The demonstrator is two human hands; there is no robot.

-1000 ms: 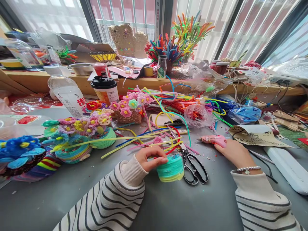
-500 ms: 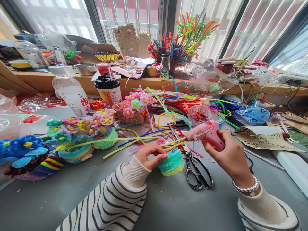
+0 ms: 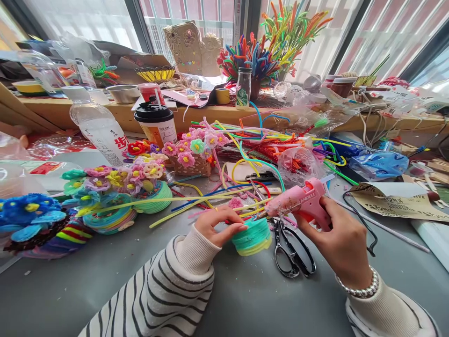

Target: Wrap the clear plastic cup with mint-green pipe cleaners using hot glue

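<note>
My right hand [image 3: 338, 238] is wrapped round the handle of a pink glue gun [image 3: 305, 202], its nozzle pointing down-left at the top rim of a small round pot of wound pipe cleaners [image 3: 251, 238]. The pot is turquoise above and pale yellow below, and stands on the grey table. My left hand [image 3: 219, 227] grips its left side between thumb and fingers; the far fingers are partly hidden. Long pale yellow pipe cleaners [image 3: 175, 204] run behind the left hand. Black-handled scissors [image 3: 293, 252] lie just right of the pot. A pink pipe-cleaner flower [image 3: 235, 202] sits behind it.
Pots with pipe-cleaner flowers [image 3: 101, 196] line the left side. A plastic bottle [image 3: 100, 128] and a lidded paper cup [image 3: 156, 124] stand behind them. Loose pipe cleaners [image 3: 256, 135] heap at the back centre. A dark cable [image 3: 361, 224] and printed brown paper [image 3: 400, 201] lie at right.
The glue gun's nozzle has come down closer to the pot's rim, and its body has shifted slightly right. My left hand keeps its hold on the pot. The view has tilted a little.
</note>
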